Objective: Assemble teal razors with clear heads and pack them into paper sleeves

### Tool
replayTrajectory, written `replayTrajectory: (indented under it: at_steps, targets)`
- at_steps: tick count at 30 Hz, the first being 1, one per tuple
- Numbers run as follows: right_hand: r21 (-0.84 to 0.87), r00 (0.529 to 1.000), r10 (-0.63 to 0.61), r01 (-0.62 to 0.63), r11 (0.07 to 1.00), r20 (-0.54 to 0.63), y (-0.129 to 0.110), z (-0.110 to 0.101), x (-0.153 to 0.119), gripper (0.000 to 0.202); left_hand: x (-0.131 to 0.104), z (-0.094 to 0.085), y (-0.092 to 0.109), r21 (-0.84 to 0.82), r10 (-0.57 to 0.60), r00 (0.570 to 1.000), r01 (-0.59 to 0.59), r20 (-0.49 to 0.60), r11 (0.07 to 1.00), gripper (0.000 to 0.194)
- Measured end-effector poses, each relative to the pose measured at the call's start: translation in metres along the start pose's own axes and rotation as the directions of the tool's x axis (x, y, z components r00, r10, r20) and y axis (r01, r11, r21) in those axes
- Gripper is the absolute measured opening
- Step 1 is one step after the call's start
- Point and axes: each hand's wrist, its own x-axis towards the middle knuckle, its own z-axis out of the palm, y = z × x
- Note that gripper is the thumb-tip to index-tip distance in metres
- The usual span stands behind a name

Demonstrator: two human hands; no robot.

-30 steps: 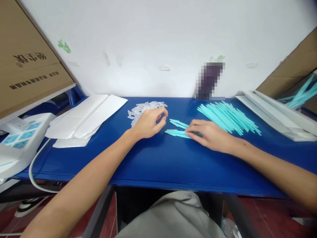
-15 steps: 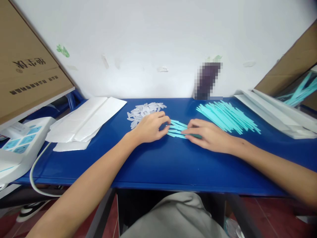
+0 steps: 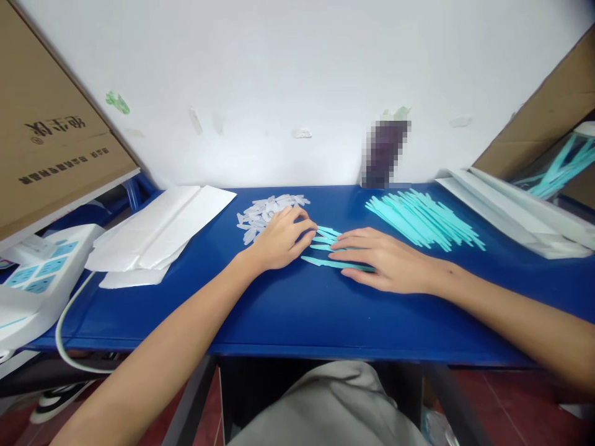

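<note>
Several slim teal plastic sticks (image 3: 328, 230) with blade-like ends, resembling eyebrow razors, lie between my two hands on the blue table. At their left ends is my left hand (image 3: 284, 240), its fingers curled and the tips pinching at the upper sticks; the exact contact is partly hidden. My right hand (image 3: 385, 257) lies palm down over the right ends, fingers stretched out and apart. One teal stick sits nearer to me, apart from the others, partly under the right fingers. Behind my left hand spreads a pile of small translucent whitish pieces (image 3: 260, 214), partly covered by it.
A larger heap of teal sticks (image 3: 423, 217) lies at back right, beside a white folded sheet or tray (image 3: 511, 217). White bags (image 3: 162, 229) and a power strip (image 3: 51, 266) with its cable are left. Cardboard boxes (image 3: 60, 124) flank the blue table (image 3: 297, 316) against the wall.
The nearest teal stick has come apart from the group, toward me. My right hand has moved slightly left and its fingers have spread. My left hand stays nearly in place.
</note>
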Motion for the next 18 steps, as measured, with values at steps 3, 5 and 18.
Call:
replayTrajectory:
  at_steps: [3,5,18]
  targets:
    - [0.097,1.000,-0.006,0.008,0.995,-0.025,0.003,-0.001,-0.001,0.034,0.000,-0.001,0.002,-0.022,-0.020,0.999,0.021,0.029,1.000,0.041]
    - [0.119,0.998,0.015,-0.007,0.993,-0.067,0.005,-0.001,-0.002,0.034,0.000,-0.002,0.003,-0.024,-0.032,0.999,0.033,0.043,0.999,0.042]
    - [0.016,0.999,0.023,-0.022,1.000,-0.049,0.006,0.001,-0.002,0.034,-0.001,0.003,-0.001,-0.022,-0.016,0.999,0.017,0.037,1.000,0.041]
